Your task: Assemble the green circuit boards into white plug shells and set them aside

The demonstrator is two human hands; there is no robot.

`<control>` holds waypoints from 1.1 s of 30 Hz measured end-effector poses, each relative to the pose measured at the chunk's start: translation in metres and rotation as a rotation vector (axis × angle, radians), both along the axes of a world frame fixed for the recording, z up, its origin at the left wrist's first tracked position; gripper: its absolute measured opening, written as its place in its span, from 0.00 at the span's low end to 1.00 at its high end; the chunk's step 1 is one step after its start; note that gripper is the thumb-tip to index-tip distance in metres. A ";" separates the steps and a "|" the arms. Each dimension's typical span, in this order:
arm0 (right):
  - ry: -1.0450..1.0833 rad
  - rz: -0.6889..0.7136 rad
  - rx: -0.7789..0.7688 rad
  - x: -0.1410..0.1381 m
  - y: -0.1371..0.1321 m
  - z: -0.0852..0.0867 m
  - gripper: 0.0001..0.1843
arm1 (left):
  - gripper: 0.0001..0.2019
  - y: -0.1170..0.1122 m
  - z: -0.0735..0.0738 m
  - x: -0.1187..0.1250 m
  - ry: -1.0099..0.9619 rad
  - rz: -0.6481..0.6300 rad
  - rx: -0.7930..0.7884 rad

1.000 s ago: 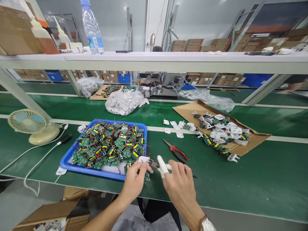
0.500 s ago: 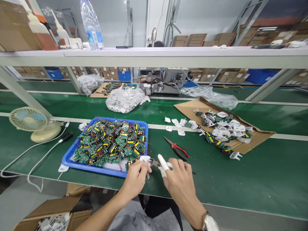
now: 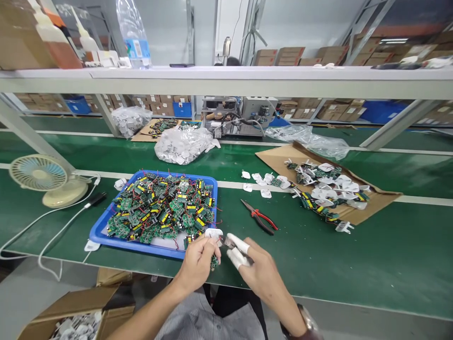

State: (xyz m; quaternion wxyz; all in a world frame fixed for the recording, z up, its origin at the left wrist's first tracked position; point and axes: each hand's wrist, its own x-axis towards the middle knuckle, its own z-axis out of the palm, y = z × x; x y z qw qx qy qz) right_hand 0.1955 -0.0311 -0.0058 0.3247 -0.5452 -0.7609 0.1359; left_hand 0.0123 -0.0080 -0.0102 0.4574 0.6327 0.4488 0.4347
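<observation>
My left hand [image 3: 198,259] is closed on a white plastic plug cover [image 3: 213,233]. A small green circuit board [image 3: 214,262] hangs just below those fingers. My right hand [image 3: 262,271] has white finger cots on its thumb and a finger. It is closed around small pliers [image 3: 229,242]; their metal jaws point at the plug cover, and their handles are hidden by the hand. Beyond the hands lie red-and-black pliers [image 3: 261,218]. Left of them is a blue tray [image 3: 136,246] heaped with circuit boards with red wires.
Loose white plug covers [image 3: 265,193] lie on the green bench beside a cardboard sheet [image 3: 384,197] piled with boards and covers. A small fan [image 3: 46,179] and a white cable stand at left. Bagged white parts [image 3: 184,145] sit behind, under a raised shelf [image 3: 226,73].
My right hand has turned, its fingers reaching more toward the plug cover, and the pliers' handles are now hidden. My left hand keeps its hold, with more of the board showing.
</observation>
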 end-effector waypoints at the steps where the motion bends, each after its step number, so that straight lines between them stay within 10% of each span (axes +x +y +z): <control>1: 0.127 0.075 -0.117 -0.002 0.000 -0.001 0.11 | 0.26 0.000 0.000 -0.001 -0.029 -0.007 -0.005; 4: 0.280 0.123 -0.221 0.001 0.002 -0.004 0.19 | 0.25 0.002 0.002 -0.002 -0.062 -0.001 -0.003; 12: -0.318 -0.124 0.453 0.024 0.005 0.012 0.09 | 0.21 0.004 0.012 -0.005 0.069 0.042 0.073; 33: -0.619 -0.146 0.497 -0.004 0.007 0.010 0.15 | 0.18 -0.003 0.010 0.005 0.262 0.004 0.162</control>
